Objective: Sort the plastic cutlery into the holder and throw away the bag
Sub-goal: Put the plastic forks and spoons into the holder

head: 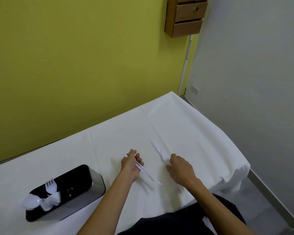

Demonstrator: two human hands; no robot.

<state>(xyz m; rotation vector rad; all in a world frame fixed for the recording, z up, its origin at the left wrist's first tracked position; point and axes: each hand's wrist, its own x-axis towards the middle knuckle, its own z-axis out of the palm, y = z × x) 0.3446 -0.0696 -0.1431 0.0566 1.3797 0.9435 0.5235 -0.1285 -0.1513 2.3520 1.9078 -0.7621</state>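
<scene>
My left hand (131, 164) is closed around a few white plastic cutlery pieces (148, 174); their handles stick out toward me. Its knuckles rest on the white tablecloth. My right hand (179, 166) lies just right of it, fingers spread and resting at the near end of a single white plastic utensil (157, 148) that lies flat on the cloth. The black and steel holder (85, 189) stands at the lower left with a white fork (50, 184) and spoons (32, 201) upright in its near compartment. No bag is in view.
The white-covered table (193, 133) ends at its right edge and far corner near the grey wall. A yellow-green wall runs along the far side. A wooden drawer unit (187, 16) hangs high at the back right. A small white scrap (207, 222) lies on my dark lap.
</scene>
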